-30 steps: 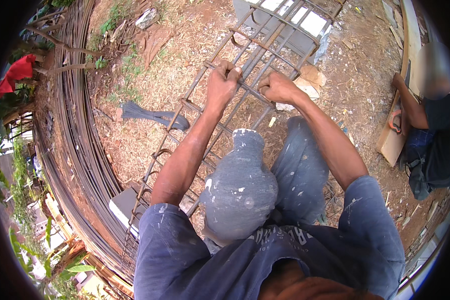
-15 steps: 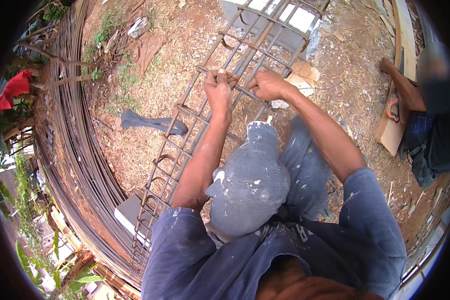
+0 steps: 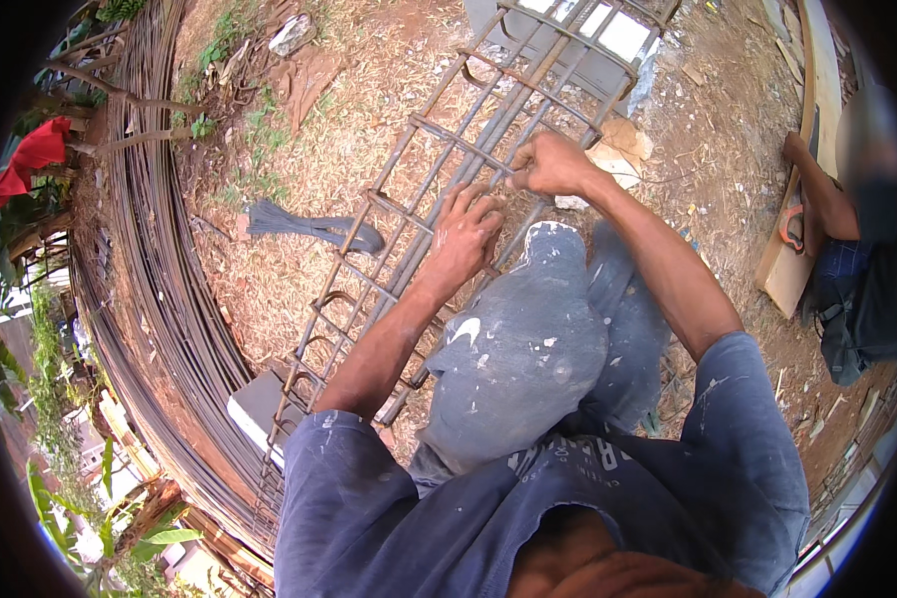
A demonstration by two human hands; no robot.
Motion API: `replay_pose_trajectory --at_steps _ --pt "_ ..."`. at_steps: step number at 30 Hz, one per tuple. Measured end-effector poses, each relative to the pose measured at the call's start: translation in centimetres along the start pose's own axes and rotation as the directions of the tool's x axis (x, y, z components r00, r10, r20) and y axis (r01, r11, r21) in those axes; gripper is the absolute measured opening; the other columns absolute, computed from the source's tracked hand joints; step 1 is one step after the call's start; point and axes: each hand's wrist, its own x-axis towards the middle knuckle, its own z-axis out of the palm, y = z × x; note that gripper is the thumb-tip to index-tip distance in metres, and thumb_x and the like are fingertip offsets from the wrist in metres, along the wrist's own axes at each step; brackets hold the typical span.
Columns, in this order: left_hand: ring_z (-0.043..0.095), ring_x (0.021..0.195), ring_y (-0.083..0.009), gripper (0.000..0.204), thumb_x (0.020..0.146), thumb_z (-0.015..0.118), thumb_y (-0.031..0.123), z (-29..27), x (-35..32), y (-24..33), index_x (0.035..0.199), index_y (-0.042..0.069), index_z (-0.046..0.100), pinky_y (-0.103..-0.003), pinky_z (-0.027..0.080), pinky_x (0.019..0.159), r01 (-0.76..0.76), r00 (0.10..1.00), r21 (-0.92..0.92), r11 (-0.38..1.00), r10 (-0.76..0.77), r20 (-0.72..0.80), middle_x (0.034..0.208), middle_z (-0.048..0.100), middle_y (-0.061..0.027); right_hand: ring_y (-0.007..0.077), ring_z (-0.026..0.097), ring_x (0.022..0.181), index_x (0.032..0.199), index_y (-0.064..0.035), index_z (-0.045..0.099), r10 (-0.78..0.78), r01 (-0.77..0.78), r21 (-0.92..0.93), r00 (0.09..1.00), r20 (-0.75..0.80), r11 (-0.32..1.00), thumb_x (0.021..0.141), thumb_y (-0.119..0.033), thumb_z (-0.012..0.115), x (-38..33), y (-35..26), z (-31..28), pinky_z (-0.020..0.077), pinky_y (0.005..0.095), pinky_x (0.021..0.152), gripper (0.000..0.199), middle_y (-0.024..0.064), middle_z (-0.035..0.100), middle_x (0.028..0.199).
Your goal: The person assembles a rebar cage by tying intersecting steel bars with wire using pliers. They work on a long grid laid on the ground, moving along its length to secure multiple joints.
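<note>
Operator: Working from the left, what lies around me?

Spotter: Far out on your left, a red cloth (image 3: 32,164) hangs among branches, and a long bundle of thin rods (image 3: 148,199) curves down beside it. Nearer in, a grey bundle of wire (image 3: 304,227) reaches the left edge of the steel bar cage (image 3: 460,146).

Operator: How does the cage lie from my hands?

Spotter: It lies directly under and around them. Its long axis slants from a pale block (image 3: 259,397) at your lower left, past your bent knee, to a grey block (image 3: 604,88) ahead and to your right.

Operator: And each hand?

Spotter: Your left hand (image 3: 466,235) is over the lengthwise bars, fingers loosely curled; I cannot tell whether they grip one. Your right hand (image 3: 551,164) is farther along, at the cage's right side, fingertips bunched beside the end of a crossbar. It is the nearer hand to that end, but I cannot tell what it pinches. The two hands are close together, with a small gap between.

Operator: Farther right?

Spotter: An orange-handled saw (image 3: 791,229), by a board (image 3: 785,277) and a co-worker's hand (image 3: 795,148), well apart from yours.
</note>
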Motion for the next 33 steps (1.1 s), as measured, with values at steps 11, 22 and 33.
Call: replay_pose_trajectory --at_steps 11,22,33 --pt "0.065 0.079 -0.0423 0.021 0.087 0.065 0.016 -1.1 2.6 0.0 0.085 -0.004 0.069 -0.049 0.052 0.074 0.482 0.824 -0.245 0.841 -0.53 -0.197 0.087 0.066 -0.023 0.0281 0.066 0.063 0.074 -0.007 0.073 0.022 -0.063 -0.205 0.98 -0.197 0.977 0.069 -0.029 0.067 -0.7 -1.0 1.9 0.0541 0.0433 0.069 0.024 0.0159 0.065 0.062" --pt "0.068 0.075 -0.0465 0.033 0.082 0.066 0.017 3.6 3.3 -2.7 0.113 0.003 0.067 -0.053 0.055 0.069 0.601 0.785 0.093 0.794 -0.608 0.117 0.075 0.067 -0.0279 0.0382 0.07 0.076 0.078 0.0027 0.072 -0.006 -0.042 -0.391 0.993 -0.122 0.919 0.069 -0.025 0.062 -0.3 -4.2 0.8 0.0549 0.0479 0.072 0.031 0.0262 0.069 0.078" --pt "0.071 0.075 -0.0386 0.015 0.079 0.066 0.009 -2.6 7.0 -0.4 0.087 -0.003 0.067 -0.046 0.058 0.067 0.411 0.855 0.239 0.88 -0.463 0.233 0.08 0.07 -0.0246 0.0406 0.07 0.073 0.074 0.0025 0.072 0.019 -0.09 -0.283 0.969 -0.246 0.955 0.068 -0.025 0.06 -0.9 -3.3 1.6 0.0555 0.0484 0.071 0.031 0.0273 0.068 0.074"
